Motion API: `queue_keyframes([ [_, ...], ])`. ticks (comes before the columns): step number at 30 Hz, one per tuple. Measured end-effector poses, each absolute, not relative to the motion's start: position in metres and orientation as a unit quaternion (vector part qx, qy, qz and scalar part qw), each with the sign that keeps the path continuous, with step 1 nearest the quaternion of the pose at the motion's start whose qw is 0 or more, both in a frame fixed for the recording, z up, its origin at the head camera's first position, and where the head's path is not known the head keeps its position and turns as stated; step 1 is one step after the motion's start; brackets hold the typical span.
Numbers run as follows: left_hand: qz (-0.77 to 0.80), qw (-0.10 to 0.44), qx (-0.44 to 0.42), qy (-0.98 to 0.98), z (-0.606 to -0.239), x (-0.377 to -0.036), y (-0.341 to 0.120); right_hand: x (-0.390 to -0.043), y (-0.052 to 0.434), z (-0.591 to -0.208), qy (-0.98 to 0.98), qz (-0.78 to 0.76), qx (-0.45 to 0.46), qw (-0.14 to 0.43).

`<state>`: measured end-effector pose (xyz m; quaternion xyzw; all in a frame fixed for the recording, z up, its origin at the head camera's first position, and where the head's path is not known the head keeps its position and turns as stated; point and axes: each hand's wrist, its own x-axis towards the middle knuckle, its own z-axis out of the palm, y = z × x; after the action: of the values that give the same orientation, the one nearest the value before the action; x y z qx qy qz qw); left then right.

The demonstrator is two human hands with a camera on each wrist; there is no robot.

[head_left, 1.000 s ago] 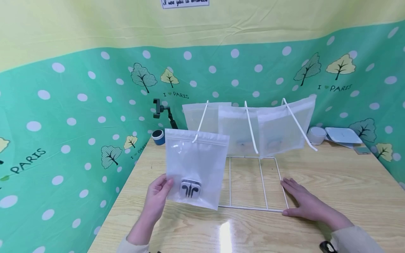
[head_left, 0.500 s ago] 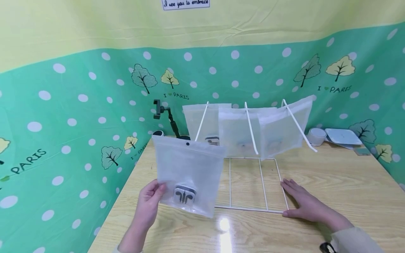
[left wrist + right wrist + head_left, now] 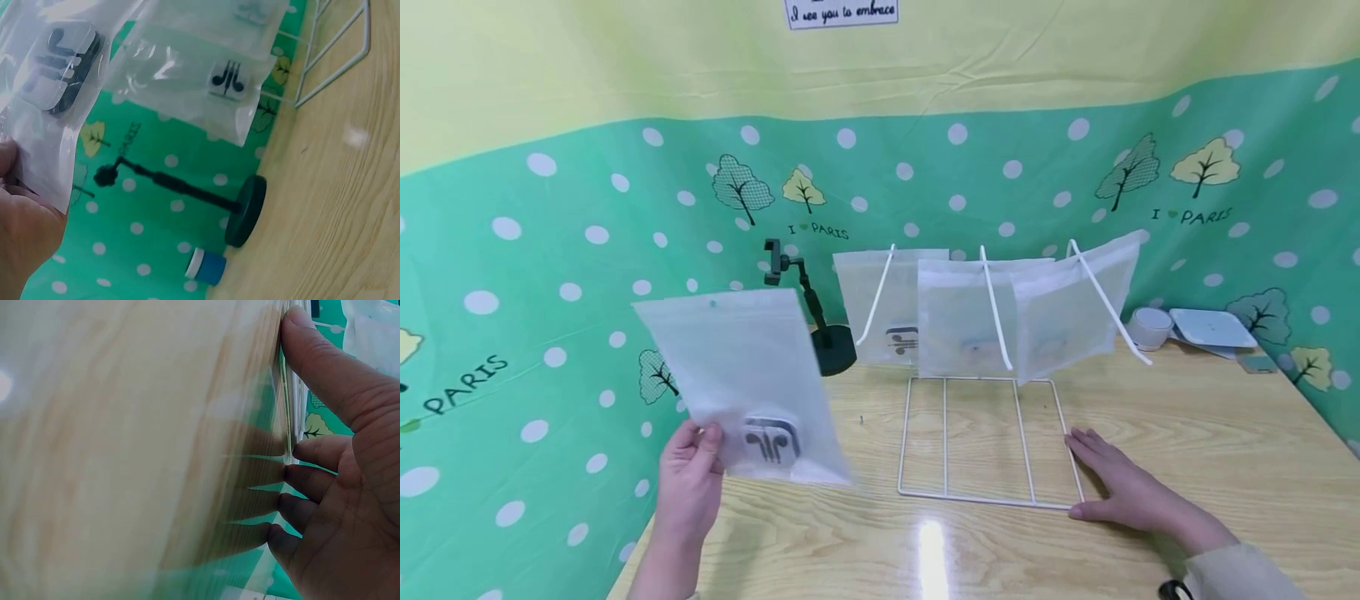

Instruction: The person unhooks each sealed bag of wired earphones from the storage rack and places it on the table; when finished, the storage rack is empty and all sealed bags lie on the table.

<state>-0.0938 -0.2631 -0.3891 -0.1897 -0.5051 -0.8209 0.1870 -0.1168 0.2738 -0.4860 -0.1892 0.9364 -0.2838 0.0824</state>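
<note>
My left hand pinches the lower left edge of a frosted zip bag between thumb and fingers, raised left of a white wire rack. Inside the bag, near its bottom, sits a clear case of earphones. In the left wrist view the thumb lies over the bag's edge. My right hand rests on the table with fingers spread, touching the right side of the rack's base. Three similar bags hang on the rack's prongs: a left bag with earphones, a middle bag and a right bag.
A black phone stand stands behind the held bag, with a blue jar beside it in the left wrist view. At the back right are a white round container, a white tray and a small flat card.
My left hand has drawn the bag off the tip of the left prong and carried it to the left. The left hanging bag's earphones have come into view. My right hand stays put.
</note>
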Motion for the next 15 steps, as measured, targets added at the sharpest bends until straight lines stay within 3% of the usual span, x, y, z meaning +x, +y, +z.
queue_keyframes([
  [4,-0.843,0.197,-0.162,-0.473,-0.390,-0.096,-0.278,-0.116,0.274,-0.486,0.937,-0.281,-0.189,0.083],
  [8,-0.823,0.205,-0.066,-0.525,-0.397,-0.099,-0.288,-0.116,0.275,-0.486,0.937,-0.284,-0.188,0.082],
  [15,-0.742,0.154,0.093,-0.646,-0.417,-0.103,-0.295,-0.118,0.273,-0.487,0.936,-0.282,-0.191,0.084],
])
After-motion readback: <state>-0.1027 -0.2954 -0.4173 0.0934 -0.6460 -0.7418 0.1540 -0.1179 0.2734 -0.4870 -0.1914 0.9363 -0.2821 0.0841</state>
